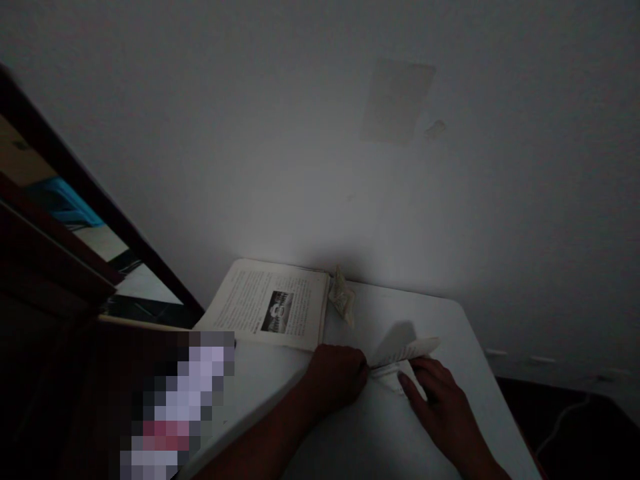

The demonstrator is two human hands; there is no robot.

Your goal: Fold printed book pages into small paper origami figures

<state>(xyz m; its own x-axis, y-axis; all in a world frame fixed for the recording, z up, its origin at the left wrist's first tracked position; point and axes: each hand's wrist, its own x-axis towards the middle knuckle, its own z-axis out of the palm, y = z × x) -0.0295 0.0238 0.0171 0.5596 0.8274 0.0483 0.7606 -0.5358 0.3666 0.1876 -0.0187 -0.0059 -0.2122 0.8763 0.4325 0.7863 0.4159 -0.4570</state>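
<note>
A folded piece of printed paper (395, 380) is held low over the white table between my two hands. My left hand (337, 375) is closed, pinching the paper's left tip. On its right side my right hand (440, 400) grips the paper, with the thumb on the near face and the fingers behind. One flap of the paper stands up toward the wall. Beyond my left hand lies a printed page sheet (245, 313) with a dark picture on it. Beside that sheet, near the wall, sits another small folded paper piece (341, 297).
The white table (280, 400) has rounded corners and stands against a grey wall (250, 133). A dark-framed opening or mirror (115, 173) is at the left, showing a blue object (65, 200). A pixelated patch covers the lower left. The room is dim.
</note>
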